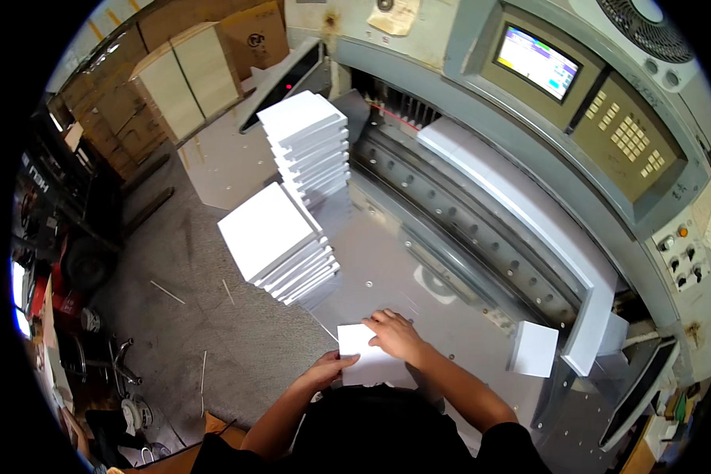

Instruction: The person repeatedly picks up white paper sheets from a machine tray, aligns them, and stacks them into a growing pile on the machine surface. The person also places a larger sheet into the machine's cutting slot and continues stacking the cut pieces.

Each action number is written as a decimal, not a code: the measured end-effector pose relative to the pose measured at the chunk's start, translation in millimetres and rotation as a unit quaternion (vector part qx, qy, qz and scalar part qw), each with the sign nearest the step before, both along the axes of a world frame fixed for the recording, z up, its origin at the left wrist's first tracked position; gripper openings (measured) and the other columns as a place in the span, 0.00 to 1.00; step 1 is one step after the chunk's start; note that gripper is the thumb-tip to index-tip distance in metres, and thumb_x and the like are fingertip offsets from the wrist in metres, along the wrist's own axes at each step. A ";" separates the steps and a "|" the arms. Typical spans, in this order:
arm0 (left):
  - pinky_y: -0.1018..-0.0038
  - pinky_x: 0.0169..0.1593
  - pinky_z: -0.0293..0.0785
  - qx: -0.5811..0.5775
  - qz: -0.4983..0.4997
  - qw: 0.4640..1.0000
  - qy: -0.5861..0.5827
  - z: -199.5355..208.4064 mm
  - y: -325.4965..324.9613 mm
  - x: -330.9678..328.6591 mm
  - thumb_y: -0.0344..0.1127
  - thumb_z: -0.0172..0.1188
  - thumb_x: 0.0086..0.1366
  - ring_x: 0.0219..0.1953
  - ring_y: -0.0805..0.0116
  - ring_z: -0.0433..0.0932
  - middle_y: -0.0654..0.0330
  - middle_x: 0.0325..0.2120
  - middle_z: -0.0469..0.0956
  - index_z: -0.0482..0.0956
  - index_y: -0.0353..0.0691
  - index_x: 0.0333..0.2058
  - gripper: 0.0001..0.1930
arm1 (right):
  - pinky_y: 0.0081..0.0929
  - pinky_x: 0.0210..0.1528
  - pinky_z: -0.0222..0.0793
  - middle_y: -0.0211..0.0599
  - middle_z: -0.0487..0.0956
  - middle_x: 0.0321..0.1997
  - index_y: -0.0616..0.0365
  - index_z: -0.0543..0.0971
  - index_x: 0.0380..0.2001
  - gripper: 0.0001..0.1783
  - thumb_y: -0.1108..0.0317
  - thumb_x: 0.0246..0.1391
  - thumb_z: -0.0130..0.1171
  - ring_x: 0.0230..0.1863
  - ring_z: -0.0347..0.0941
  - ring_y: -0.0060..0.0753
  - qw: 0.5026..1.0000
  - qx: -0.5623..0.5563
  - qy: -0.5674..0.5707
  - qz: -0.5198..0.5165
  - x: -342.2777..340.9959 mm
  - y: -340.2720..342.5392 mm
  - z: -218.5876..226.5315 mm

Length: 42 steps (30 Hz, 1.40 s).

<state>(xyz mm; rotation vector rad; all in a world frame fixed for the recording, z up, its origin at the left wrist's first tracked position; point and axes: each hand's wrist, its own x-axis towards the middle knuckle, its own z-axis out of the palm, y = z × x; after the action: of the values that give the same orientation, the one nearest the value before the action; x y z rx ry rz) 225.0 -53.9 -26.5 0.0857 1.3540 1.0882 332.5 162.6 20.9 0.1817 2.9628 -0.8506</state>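
Fingers (385, 317) of the right hand (398, 336) are partly bent, closing over the far edge of a white paper block (359, 338), with the thumb on its upper face. The left hand (322, 370) pinches the block's left edge, thumb on top; its other fingers are mostly hidden. In this head view, the block lies directly before the person's torso, at the near side of a grey metal table (379, 249). Its far edge runs roughly left to right and its left edge points back toward the body; covered by hand and torso, its long axis cannot be told.

Two tall white stacks (267, 229) stand at the table's left, and a smaller white block (536, 349) sits apart to the right. Beyond is a grey machine (470, 99) with a lit screen (537, 63). Leftward are a concrete floor (166, 253), cardboard boxes (254, 39) and a forklift (75, 209).

The held block looks plain, flat-faced and square-cornered.
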 end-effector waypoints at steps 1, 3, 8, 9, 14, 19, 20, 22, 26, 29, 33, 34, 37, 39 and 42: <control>0.70 0.50 0.74 0.018 0.001 1.000 0.024 -1.1 -5.5 -2.6 0.52 0.66 0.63 0.45 0.67 0.77 0.57 0.46 0.78 0.71 0.37 0.58 0.32 | 0.41 0.61 0.63 0.39 0.73 0.53 0.56 0.73 0.57 0.36 0.60 0.43 0.71 0.59 0.66 0.46 0.999 0.027 0.044 0.000 -7.4 -9.6 4.3; 0.71 0.51 0.73 0.010 -0.004 0.999 0.047 -1.7 -15.2 -14.6 0.45 0.67 0.63 0.47 0.67 0.77 0.57 0.48 0.78 0.70 0.38 0.59 0.30 | 0.40 0.60 0.65 0.41 0.72 0.56 0.58 0.72 0.58 0.38 0.59 0.43 0.72 0.59 0.68 0.44 0.989 0.030 0.095 -0.108 -11.2 -18.9 16.7; 0.70 0.54 0.72 0.167 -0.005 0.972 0.167 25.6 7.1 -21.7 0.34 0.64 0.65 0.49 0.72 0.76 0.61 0.46 0.79 0.72 0.37 0.56 0.22 | 0.34 0.52 0.70 0.43 0.76 0.54 0.63 0.73 0.55 0.34 0.61 0.46 0.73 0.52 0.74 0.34 0.899 -0.302 0.100 -0.300 36.1 -4.9 -29.4; 0.70 0.55 0.72 0.200 -0.003 0.964 0.177 31.3 13.9 -22.9 0.33 0.64 0.65 0.49 0.72 0.75 0.62 0.46 0.79 0.73 0.36 0.56 0.21 | 0.33 0.50 0.71 0.42 0.78 0.51 0.63 0.74 0.54 0.33 0.62 0.46 0.72 0.50 0.74 0.32 0.886 -0.366 0.052 -0.282 50.5 -5.3 -22.7; 0.70 0.54 0.72 0.248 -0.081 0.927 0.271 35.0 38.6 -34.8 0.32 0.63 0.65 0.48 0.71 0.76 0.60 0.45 0.80 0.71 0.40 0.56 0.21 | 0.32 0.46 0.73 0.45 0.81 0.40 0.66 0.77 0.45 0.26 0.61 0.48 0.71 0.43 0.77 0.34 0.873 -0.324 0.058 -0.361 62.8 -26.3 17.7; 0.64 0.48 0.75 0.171 -0.127 0.879 0.427 49.3 53.6 -31.1 0.35 0.63 0.65 0.44 0.52 0.80 0.48 0.43 0.80 0.72 0.39 0.51 0.18 | 0.35 0.39 0.74 0.48 0.80 0.35 0.62 0.74 0.42 0.23 0.60 0.48 0.70 0.35 0.79 0.46 0.896 -0.193 0.155 -0.368 60.4 -29.5 -28.2; 0.63 0.48 0.75 0.173 -0.122 0.871 0.443 50.0 52.9 -30.1 0.36 0.63 0.64 0.44 0.51 0.80 0.47 0.43 0.80 0.72 0.38 0.52 0.19 | 0.35 0.39 0.74 0.48 0.80 0.35 0.63 0.74 0.41 0.23 0.60 0.49 0.70 0.34 0.79 0.47 0.901 -0.170 0.179 -0.358 59.2 -29.7 -28.8; 0.61 0.47 0.75 0.176 -0.109 0.856 0.474 56.5 49.7 -25.9 0.37 0.64 0.64 0.45 0.48 0.80 0.46 0.43 0.80 0.72 0.38 0.52 0.20 | 0.36 0.39 0.74 0.48 0.79 0.35 0.63 0.74 0.41 0.23 0.59 0.49 0.69 0.34 0.78 0.49 0.904 -0.175 0.158 -0.357 61.3 -31.8 -25.8; 0.60 0.47 0.75 0.099 -0.087 0.867 0.480 63.7 43.1 -17.8 0.39 0.65 0.62 0.45 0.45 0.79 0.44 0.43 0.79 0.74 0.37 0.50 0.20 | 0.35 0.42 0.74 0.48 0.79 0.36 0.64 0.75 0.45 0.26 0.58 0.49 0.69 0.37 0.78 0.51 0.913 -0.205 0.092 -0.341 58.9 -25.0 -17.7; 0.61 0.47 0.76 0.105 -0.042 0.844 0.525 86.7 36.7 -19.9 0.40 0.69 0.59 0.42 0.49 0.80 0.48 0.40 0.80 0.79 0.38 0.45 0.18 | 0.36 0.50 0.71 0.47 0.81 0.42 0.65 0.76 0.49 0.27 0.57 0.51 0.68 0.45 0.78 0.46 0.951 -0.145 0.113 -0.248 49.6 -4.8 9.8; 0.67 0.42 0.76 0.203 0.071 0.771 0.599 180.1 15.2 -57.2 0.39 0.72 0.57 0.36 0.63 0.79 0.57 0.36 0.81 0.82 0.37 0.40 0.16 | 0.32 0.48 0.72 0.43 0.80 0.42 0.64 0.76 0.48 0.30 0.58 0.46 0.73 0.42 0.78 0.40 0.949 -0.229 0.175 -0.127 -23.2 22.5 104.8; 0.70 0.39 0.77 0.219 0.149 0.789 0.555 197.1 10.2 -68.1 0.39 0.72 0.57 0.33 0.68 0.78 0.60 0.34 0.80 0.83 0.37 0.39 0.15 | 0.30 0.47 0.73 0.41 0.81 0.43 0.64 0.76 0.48 0.29 0.59 0.46 0.73 0.42 0.78 0.36 0.938 -0.291 0.169 -0.084 -50.8 20.0 135.0; 0.80 0.30 0.72 0.187 0.215 0.832 0.477 240.7 21.0 -116.5 0.41 0.71 0.59 0.27 0.77 0.74 0.62 0.26 0.78 0.80 0.33 0.36 0.16 | 0.22 0.39 0.70 0.36 0.80 0.39 0.66 0.77 0.45 0.24 0.61 0.52 0.71 0.37 0.74 0.23 0.869 -0.446 0.193 -0.090 -126.2 37.3 149.6; 0.81 0.26 0.67 0.178 0.274 0.821 0.467 240.4 28.5 -147.4 0.44 0.70 0.61 0.25 0.79 0.72 0.63 0.23 0.77 0.76 0.33 0.33 0.18 | 0.20 0.33 0.66 0.31 0.78 0.31 0.66 0.78 0.38 0.20 0.59 0.53 0.70 0.30 0.70 0.19 0.889 -0.401 0.201 -0.090 -169.4 41.6 169.2; 0.80 0.26 0.63 0.140 0.288 0.862 0.392 234.9 19.6 -181.2 0.46 0.66 0.64 0.24 0.79 0.71 0.64 0.23 0.77 0.78 0.38 0.30 0.16 | 0.22 0.38 0.69 0.35 0.81 0.35 0.67 0.81 0.42 0.24 0.54 0.55 0.68 0.36 0.75 0.22 0.930 -0.340 0.088 -0.111 -205.6 49.1 184.4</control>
<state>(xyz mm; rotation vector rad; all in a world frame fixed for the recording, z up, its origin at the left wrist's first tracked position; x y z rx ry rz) 43.8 -34.3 208.4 0.3912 2.0061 1.8841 126.9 211.7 205.3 0.4193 2.6122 -1.9400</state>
